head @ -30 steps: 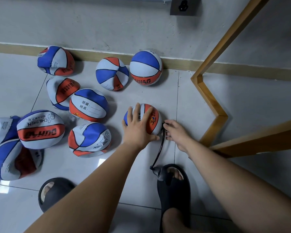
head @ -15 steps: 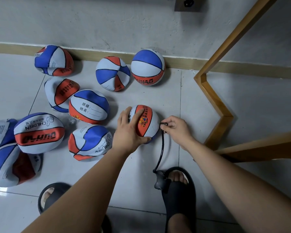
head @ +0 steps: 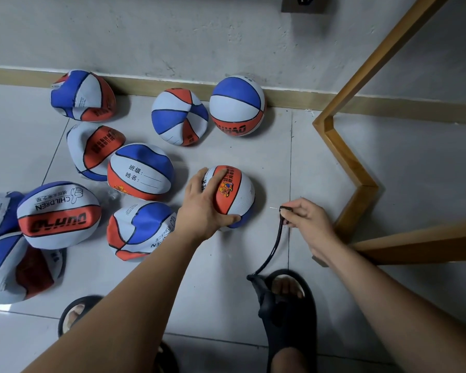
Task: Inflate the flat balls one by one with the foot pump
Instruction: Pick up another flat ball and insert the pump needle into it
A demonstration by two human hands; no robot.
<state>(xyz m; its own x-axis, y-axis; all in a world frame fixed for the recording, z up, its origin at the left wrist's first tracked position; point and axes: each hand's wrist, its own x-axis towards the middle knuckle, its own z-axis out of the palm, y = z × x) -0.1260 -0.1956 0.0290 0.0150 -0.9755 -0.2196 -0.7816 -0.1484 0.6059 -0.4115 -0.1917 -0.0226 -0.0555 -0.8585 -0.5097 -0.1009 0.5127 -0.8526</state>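
Ball [head: 236, 196] under left hand [head: 201, 211], fingers [head: 221, 175] around it

A rough grey plastered wall [head: 172, 36] meets pale, glossy floor tiles [head: 414, 170] along a tan skirting board [head: 145, 86], a light wooden frame [head: 342, 154], perhaps a table's underframe, stands at the right, and a dark plate [head: 301, 5], cut off above, sits on the wall.
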